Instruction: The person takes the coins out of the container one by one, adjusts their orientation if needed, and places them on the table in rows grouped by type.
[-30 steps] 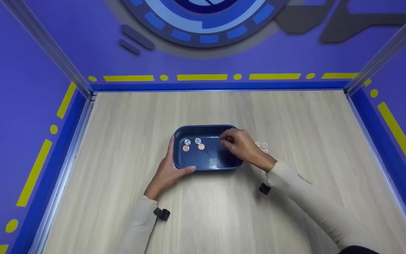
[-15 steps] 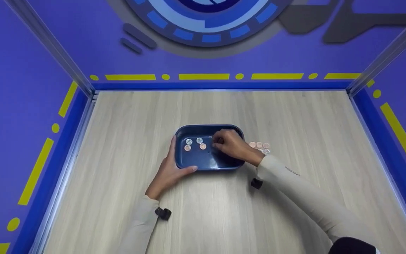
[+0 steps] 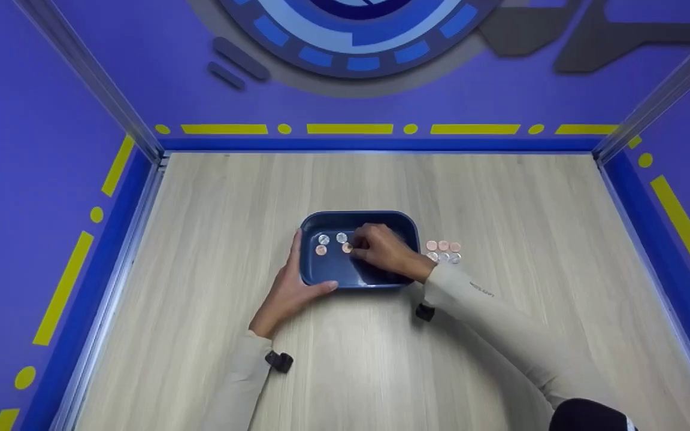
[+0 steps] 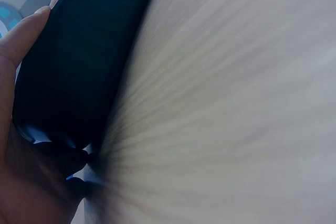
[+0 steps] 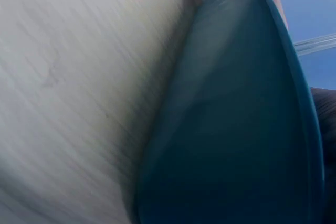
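While a deep, shiny, dark blue tray with round corners (image 3: 345, 220) was held at one end, its inside was reached into by the right hand (image 3: 386, 250)

The tray was set on a pale table with wood grain (image 3: 231, 209). Its left end was gripped by the left hand (image 3: 288, 292), with the fingers laid along the outside and the thumb put on the near rim.

The right hand was held over the right part of the tray. Its fingers were bent, and the tips were brought close together, but it could not be told if anything was pinched there.

Four small, round metal coins were seen on the tray floor. A silver coin (image 3: 324, 239) and a copper-coloured coin (image 3: 321, 250) were paired on the left. A second silver coin (image 3: 341, 237) and a second copper-coloured coin (image 3: 347, 247) were paired next to the right fingertips.

Outside the tray, to its right, six more coins were laid in two rows: three copper-coloured ones (image 3: 444, 245) behind and three silver ones (image 3: 444, 257) in front, just beyond the pale right sleeve (image 3: 489, 317).
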The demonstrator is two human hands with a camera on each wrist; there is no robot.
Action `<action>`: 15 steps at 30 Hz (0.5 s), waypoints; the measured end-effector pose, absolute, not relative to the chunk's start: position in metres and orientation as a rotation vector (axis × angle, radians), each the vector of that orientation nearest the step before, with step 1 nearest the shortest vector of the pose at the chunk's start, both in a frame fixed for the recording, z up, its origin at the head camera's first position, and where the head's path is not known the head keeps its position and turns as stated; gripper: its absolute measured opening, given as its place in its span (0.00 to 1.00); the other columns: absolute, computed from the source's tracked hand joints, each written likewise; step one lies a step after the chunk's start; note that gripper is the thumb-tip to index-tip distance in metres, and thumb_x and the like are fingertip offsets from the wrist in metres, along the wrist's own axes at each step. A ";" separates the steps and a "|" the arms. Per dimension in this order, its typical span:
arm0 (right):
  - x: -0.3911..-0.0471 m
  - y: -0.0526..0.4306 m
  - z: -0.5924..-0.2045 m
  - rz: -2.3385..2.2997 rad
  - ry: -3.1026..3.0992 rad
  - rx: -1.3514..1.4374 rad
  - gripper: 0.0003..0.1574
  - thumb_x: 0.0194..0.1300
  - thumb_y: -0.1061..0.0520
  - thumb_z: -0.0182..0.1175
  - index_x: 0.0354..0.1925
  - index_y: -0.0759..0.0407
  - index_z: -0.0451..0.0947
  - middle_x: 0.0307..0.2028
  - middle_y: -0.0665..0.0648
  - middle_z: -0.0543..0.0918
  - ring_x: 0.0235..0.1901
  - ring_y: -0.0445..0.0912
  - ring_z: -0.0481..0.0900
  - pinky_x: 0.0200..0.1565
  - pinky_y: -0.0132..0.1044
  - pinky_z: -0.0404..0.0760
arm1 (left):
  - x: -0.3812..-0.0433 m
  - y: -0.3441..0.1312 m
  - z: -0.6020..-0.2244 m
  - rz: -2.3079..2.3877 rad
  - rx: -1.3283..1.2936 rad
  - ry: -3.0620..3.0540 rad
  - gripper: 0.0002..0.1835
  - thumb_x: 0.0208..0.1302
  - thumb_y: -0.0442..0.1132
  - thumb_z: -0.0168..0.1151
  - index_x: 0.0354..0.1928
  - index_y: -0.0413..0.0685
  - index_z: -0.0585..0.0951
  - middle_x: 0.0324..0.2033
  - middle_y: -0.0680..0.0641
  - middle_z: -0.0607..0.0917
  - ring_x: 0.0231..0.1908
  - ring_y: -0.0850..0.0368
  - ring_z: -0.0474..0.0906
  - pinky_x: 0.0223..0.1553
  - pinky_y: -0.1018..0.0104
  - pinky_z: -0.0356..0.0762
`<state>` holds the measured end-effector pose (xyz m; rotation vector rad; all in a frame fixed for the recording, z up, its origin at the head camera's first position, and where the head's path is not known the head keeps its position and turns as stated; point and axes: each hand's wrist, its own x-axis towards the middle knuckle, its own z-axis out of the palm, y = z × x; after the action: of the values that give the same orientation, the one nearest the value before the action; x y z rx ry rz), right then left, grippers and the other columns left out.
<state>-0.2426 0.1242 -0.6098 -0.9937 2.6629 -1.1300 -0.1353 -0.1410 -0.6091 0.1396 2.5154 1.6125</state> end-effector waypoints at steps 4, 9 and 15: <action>-0.246 0.123 -0.621 -1.155 2.655 -1.045 0.06 0.65 0.61 0.75 0.42 0.60 0.91 0.35 0.55 0.90 0.37 0.47 0.87 0.41 0.42 0.86 | -0.136 -0.140 -0.609 1.606 0.135 2.523 0.77 0.52 0.65 0.86 0.91 0.68 0.38 0.82 0.34 0.66 0.75 0.37 0.71 0.75 0.38 0.66; -0.245 0.119 -0.619 -1.183 2.646 -1.047 0.06 0.67 0.60 0.75 0.42 0.61 0.91 0.36 0.55 0.91 0.39 0.47 0.88 0.44 0.42 0.86 | -0.136 -0.140 -0.609 1.592 0.140 2.529 0.77 0.52 0.66 0.86 0.91 0.69 0.38 0.82 0.34 0.65 0.75 0.37 0.71 0.75 0.38 0.66; -0.245 0.111 -0.614 -1.191 2.701 -0.968 0.07 0.64 0.62 0.76 0.38 0.64 0.89 0.32 0.57 0.89 0.34 0.49 0.86 0.40 0.44 0.85 | -0.136 -0.141 -0.610 1.601 0.139 2.525 0.78 0.52 0.65 0.86 0.91 0.69 0.37 0.82 0.34 0.66 0.74 0.37 0.72 0.75 0.38 0.67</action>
<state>-0.2448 0.1107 -0.6139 -0.9680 2.7008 -1.1906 -0.1358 -0.1412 -0.6097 0.1392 2.5251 1.6007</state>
